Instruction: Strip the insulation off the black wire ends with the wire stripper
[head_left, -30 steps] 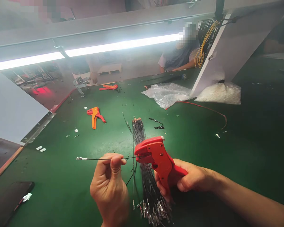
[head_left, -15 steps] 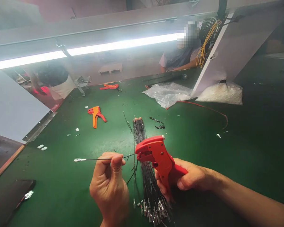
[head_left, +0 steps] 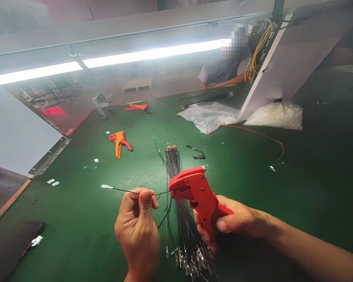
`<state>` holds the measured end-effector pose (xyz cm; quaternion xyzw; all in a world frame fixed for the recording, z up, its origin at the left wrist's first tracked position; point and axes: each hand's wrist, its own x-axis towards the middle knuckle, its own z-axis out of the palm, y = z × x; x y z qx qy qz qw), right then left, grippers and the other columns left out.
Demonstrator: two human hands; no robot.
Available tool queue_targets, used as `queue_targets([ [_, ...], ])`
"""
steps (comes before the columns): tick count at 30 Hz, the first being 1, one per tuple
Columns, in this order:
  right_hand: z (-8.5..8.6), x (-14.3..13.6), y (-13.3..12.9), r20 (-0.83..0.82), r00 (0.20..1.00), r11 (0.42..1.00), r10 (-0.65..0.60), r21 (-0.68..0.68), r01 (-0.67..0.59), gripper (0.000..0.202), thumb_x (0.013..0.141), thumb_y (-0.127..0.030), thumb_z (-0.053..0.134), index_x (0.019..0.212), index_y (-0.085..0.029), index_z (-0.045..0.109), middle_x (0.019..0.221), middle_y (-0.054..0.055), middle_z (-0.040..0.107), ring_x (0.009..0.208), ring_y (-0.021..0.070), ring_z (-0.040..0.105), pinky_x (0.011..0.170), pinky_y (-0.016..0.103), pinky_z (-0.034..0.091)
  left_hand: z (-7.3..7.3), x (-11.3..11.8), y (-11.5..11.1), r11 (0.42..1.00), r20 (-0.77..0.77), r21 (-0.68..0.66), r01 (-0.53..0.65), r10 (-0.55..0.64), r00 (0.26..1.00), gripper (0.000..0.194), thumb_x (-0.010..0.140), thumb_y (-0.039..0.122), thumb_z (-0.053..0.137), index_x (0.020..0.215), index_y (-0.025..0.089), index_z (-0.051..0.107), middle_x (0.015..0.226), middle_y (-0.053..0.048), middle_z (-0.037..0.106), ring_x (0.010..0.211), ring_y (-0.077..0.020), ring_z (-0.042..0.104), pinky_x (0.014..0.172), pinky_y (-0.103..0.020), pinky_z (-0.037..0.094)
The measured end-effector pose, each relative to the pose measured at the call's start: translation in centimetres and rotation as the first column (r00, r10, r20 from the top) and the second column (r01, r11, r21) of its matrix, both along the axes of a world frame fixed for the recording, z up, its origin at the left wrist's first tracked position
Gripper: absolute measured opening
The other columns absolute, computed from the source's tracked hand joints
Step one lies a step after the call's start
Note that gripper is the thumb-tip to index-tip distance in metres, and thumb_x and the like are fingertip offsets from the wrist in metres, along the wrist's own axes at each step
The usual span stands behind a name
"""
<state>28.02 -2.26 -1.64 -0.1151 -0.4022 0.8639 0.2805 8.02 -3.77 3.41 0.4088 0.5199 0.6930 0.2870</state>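
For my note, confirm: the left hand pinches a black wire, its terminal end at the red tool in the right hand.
No: in the head view, the left hand pinches the black wire, but its terminal end points away from the red tool in the right hand.

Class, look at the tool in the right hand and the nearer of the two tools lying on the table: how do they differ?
The held tool is gripped in the right hand; the loose tool lies on the table. A wire reaches the held tool's nose; none shows at the loose tool's. The held tool looks mostly red; the loose tool has a bright orange handle beside a red one. Both have two handles.
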Motion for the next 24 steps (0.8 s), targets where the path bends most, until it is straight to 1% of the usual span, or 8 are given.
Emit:
queue_targets([
  [2, -0.18, 0.00, -0.05, 0.000, 1.000, 1.000, -0.013, 0.011, 0.013, 0.038, 0.077, -0.037, 0.074, 0.103, -0.012, 0.062, 0.077, 0.005, 0.066, 0.056, 0.0128, 0.061, 0.056, 0.026, 0.050, -0.03, -0.02, 0.06, 1.000, 0.011, -0.012, 0.005, -0.005, 1.000, 0.026, 0.088, 0.042, 0.069, 0.074, 0.020, 0.065, 0.064, 0.005, 0.055, 0.062, -0.0090, 0.049, 0.059, -0.021, 0.040],
  [8, -0.40, 0.05, -0.11, 0.002, 1.000, 0.999, -0.023, 0.028, 0.023, 0.033, 0.079, -0.037, 0.073, 0.098, -0.013, 0.059, 0.074, 0.003, 0.064, 0.051, 0.0102, 0.056, 0.050, 0.022, 0.047, -0.02, -0.10, 0.08, 0.999, 0.029, -0.040, 0.018, -0.017, 0.999, 0.029, 0.087, 0.046, 0.069, 0.074, 0.020, 0.066, 0.063, 0.004, 0.053, 0.062, -0.0094, 0.048, 0.059, -0.022, 0.039],
  [11, -0.27, -0.06, -0.18, -0.007, 1.000, 1.000, -0.007, 0.025, 0.008, 0.033, 0.078, -0.037, 0.072, 0.096, -0.013, 0.059, 0.072, 0.001, 0.061, 0.050, 0.0095, 0.054, 0.049, 0.021, 0.046, -0.21, -0.18, -0.10, 0.992, 0.054, -0.078, 0.101, -0.097, 0.994, 0.032, 0.089, 0.049, 0.065, 0.077, 0.020, 0.069, 0.063, 0.003, 0.055, 0.062, -0.0103, 0.048, 0.060, -0.022, 0.039],
  [13, -0.17, -0.17, -0.21, -0.017, 1.000, 1.000, 0.010, 0.025, -0.010, 0.033, 0.078, -0.038, 0.072, 0.095, -0.013, 0.059, 0.071, 0.000, 0.060, 0.049, 0.0089, 0.052, 0.047, 0.020, 0.044, -0.45, -0.17, -0.20, 0.981, 0.062, -0.084, 0.177, -0.172, 0.983, 0.030, 0.091, 0.049, 0.063, 0.081, 0.021, 0.071, 0.065, 0.002, 0.057, 0.063, -0.0110, 0.050, 0.062, -0.023, 0.041],
  [15, -0.08, -0.27, -0.21, -0.026, 0.999, 0.999, 0.023, 0.027, -0.022, 0.032, 0.078, -0.037, 0.071, 0.095, -0.013, 0.059, 0.070, -0.001, 0.059, 0.048, 0.0084, 0.051, 0.045, 0.020, 0.043, -0.68, -0.12, -0.25, 0.973, 0.054, -0.072, 0.221, -0.218, 0.975, 0.027, 0.091, 0.046, 0.063, 0.083, 0.022, 0.072, 0.067, 0.002, 0.059, 0.066, -0.0115, 0.052, 0.066, -0.023, 0.042],
  [18, -0.02, -0.31, -0.19, -0.036, 0.999, 0.999, 0.032, 0.034, -0.030, 0.031, 0.079, -0.036, 0.071, 0.094, -0.013, 0.058, 0.069, -0.001, 0.058, 0.047, 0.0085, 0.052, 0.044, 0.019, 0.043, -0.83, -0.06, -0.24, 0.972, 0.039, -0.061, 0.225, -0.223, 0.974, 0.026, 0.091, 0.045, 0.065, 0.080, 0.022, 0.071, 0.067, 0.002, 0.058, 0.068, -0.0114, 0.052, 0.066, -0.022, 0.042],
  [21, -0.09, -0.19, -0.15, -0.037, 0.998, 0.999, 0.041, 0.037, -0.040, 0.029, 0.079, -0.037, 0.071, 0.090, -0.013, 0.058, 0.068, 0.000, 0.059, 0.047, 0.0086, 0.052, 0.044, 0.020, 0.043, -0.74, 0.05, -0.18, 0.971, 0.055, -0.045, 0.236, -0.234, 0.971, 0.028, 0.090, 0.046, 0.065, 0.078, 0.021, 0.070, 0.068, 0.003, 0.057, 0.067, -0.0108, 0.052, 0.066, -0.021, 0.043],
  [24, -0.23, 0.00, -0.07, -0.032, 0.998, 0.998, 0.056, 0.027, -0.055, 0.029, 0.080, -0.037, 0.070, 0.089, -0.012, 0.058, 0.069, 0.000, 0.058, 0.048, 0.0086, 0.053, 0.045, 0.020, 0.044, -0.64, 0.28, -0.17, 0.964, 0.060, -0.041, 0.262, -0.260, 0.964, 0.023, 0.089, 0.044, 0.068, 0.083, 0.022, 0.070, 0.068, 0.003, 0.059, 0.065, -0.0102, 0.054, 0.063, -0.019, 0.043],
])
